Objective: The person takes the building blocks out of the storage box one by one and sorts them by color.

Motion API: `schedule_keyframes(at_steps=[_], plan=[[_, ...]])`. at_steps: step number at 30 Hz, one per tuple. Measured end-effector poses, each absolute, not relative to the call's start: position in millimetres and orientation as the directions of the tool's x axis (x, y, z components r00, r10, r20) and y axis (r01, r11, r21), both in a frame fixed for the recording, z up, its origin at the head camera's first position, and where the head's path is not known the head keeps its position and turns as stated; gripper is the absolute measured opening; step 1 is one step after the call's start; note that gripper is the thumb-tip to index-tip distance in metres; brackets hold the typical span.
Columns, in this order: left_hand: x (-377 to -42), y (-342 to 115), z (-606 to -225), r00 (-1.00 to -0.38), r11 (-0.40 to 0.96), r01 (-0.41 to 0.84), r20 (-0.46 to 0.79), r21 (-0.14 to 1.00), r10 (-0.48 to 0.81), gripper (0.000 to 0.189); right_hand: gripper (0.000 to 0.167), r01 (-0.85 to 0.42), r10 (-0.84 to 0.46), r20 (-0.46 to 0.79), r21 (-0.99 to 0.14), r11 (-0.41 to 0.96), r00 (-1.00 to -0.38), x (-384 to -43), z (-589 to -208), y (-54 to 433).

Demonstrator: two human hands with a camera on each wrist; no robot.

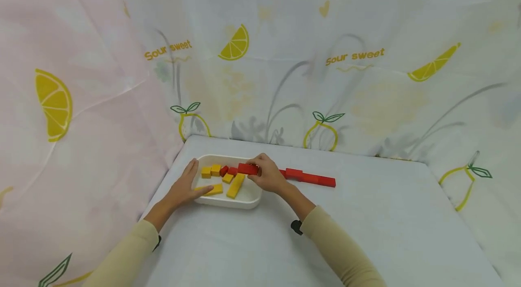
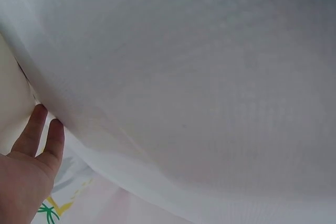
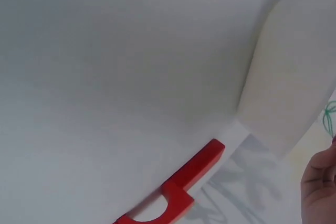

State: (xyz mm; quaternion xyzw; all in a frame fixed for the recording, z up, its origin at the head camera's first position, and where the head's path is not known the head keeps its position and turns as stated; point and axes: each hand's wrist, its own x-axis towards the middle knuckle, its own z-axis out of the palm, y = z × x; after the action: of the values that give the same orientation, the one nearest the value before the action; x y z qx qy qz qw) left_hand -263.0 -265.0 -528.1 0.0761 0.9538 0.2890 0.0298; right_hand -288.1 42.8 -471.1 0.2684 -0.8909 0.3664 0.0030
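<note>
A white tray with rounded corners stands on the table. My left hand rests against its left side, fingers straight along the outer wall and thumb reaching over the rim by a yellow block. Above the tray's right end, my right hand pinches a red rectangular block. Inside lie a long yellow block, several small yellow blocks and small red pieces. The left wrist view shows two fingers at the tray's wall.
Right of the tray, a row of red blocks extends across the white-covered table. One of them, an arch-shaped block, shows in the right wrist view. Behind the table hangs a lemon-print cloth.
</note>
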Motion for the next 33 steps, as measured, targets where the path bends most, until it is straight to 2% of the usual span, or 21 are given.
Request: schedule_keyframes(at_steps=[8,22,26,33], plan=[[-263.1,-267.3,-527.5,-0.987,0.821,0.121,-0.023,0.558,0.160,0.115,0.033,-0.461,-0.455,0.187,-0.632,0.622,-0.871,-285.5,-474.2,76.4],[-263.4,-266.1,-527.5,-0.988,0.814,0.102,-0.040,0.571,0.152,0.116,0.034,-0.328,-0.339,0.106,-0.625,0.709,-0.935,-276.6,-493.5,153.8],[-262.8,-265.4,-526.3,-0.989,0.820,0.095,-0.041,0.564,0.143,0.116,0.036,-0.335,-0.354,0.090,-0.595,0.731,-0.931,-272.7,-498.0,179.4],[-264.4,-264.3,-526.9,-0.988,0.817,0.092,-0.048,0.570,0.145,0.115,0.033,-0.285,-0.285,0.086,-0.538,0.793,-0.955,-275.1,-503.9,225.8]])
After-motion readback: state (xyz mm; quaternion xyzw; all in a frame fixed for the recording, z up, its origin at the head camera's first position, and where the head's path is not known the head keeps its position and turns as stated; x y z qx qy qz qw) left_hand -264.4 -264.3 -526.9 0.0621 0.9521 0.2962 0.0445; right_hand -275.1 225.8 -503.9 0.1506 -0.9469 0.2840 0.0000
